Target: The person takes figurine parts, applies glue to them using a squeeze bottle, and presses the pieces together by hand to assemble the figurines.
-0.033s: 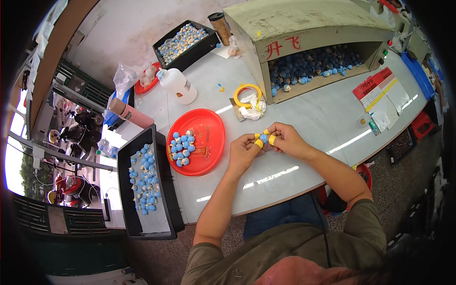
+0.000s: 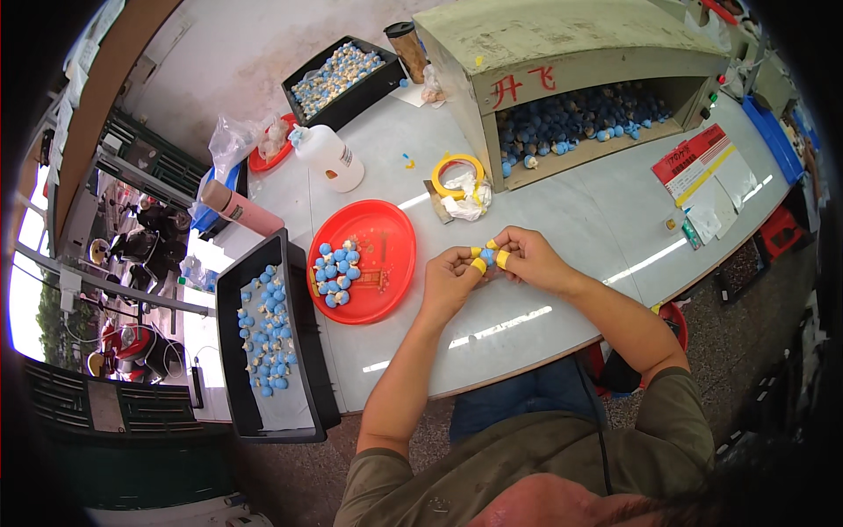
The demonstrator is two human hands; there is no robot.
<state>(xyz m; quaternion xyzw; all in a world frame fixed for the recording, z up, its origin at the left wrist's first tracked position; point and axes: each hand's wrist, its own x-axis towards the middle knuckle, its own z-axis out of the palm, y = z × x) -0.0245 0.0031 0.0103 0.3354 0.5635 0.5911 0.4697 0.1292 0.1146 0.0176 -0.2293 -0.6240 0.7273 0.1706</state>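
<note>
Over the table in front of me, my left hand (image 2: 453,277) and my right hand (image 2: 533,260) meet around a small blue ball-shaped piece (image 2: 489,256). Yellow tape wraps the thumb and a finger of both hands. The piece sits pinched between the fingertips, which partly cover it. To the left of my hands lies a round red plate (image 2: 386,263), with a cluster of blue and cream ball pieces (image 2: 336,272) on its left side.
A black tray (image 2: 327,386) of similar pieces stands at the left, another black bin (image 2: 386,83) at the back. A pale green metal cabinet (image 2: 571,44) holds many more. Also about are a white bottle (image 2: 329,158), a pink flask (image 2: 241,209) and a yellow tape roll (image 2: 445,173).
</note>
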